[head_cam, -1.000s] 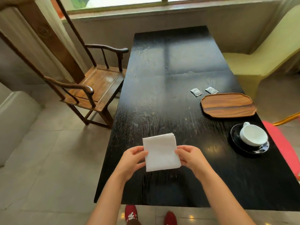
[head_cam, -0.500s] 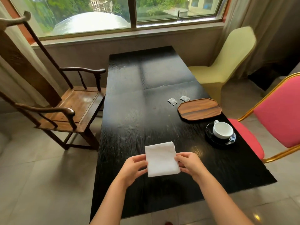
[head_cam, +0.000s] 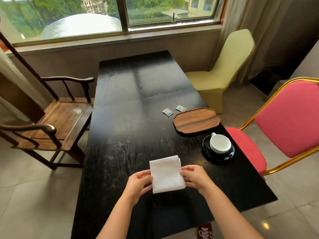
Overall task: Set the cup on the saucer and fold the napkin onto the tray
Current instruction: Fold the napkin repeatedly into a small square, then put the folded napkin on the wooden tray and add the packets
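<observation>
A white napkin (head_cam: 166,173), folded into a rough square, is held just above the near part of the black table (head_cam: 131,135). My left hand (head_cam: 138,184) pinches its left edge and my right hand (head_cam: 195,178) pinches its right edge. To the right, a white cup (head_cam: 220,144) stands upright on a black saucer (head_cam: 207,152) near the table's right edge, handle pointing away. Beyond it lies an empty brown wooden tray (head_cam: 196,120).
Two small grey sachets (head_cam: 167,112) lie just left of the tray's far end. A wooden armchair (head_cam: 57,116) stands at the left, a pale green chair (head_cam: 222,69) at the far right and a red chair (head_cam: 283,118) beside the cup.
My head has lifted and pulled back, so the window and both right-hand chairs came into sight. Both hands keep the same hold on the napkin.
</observation>
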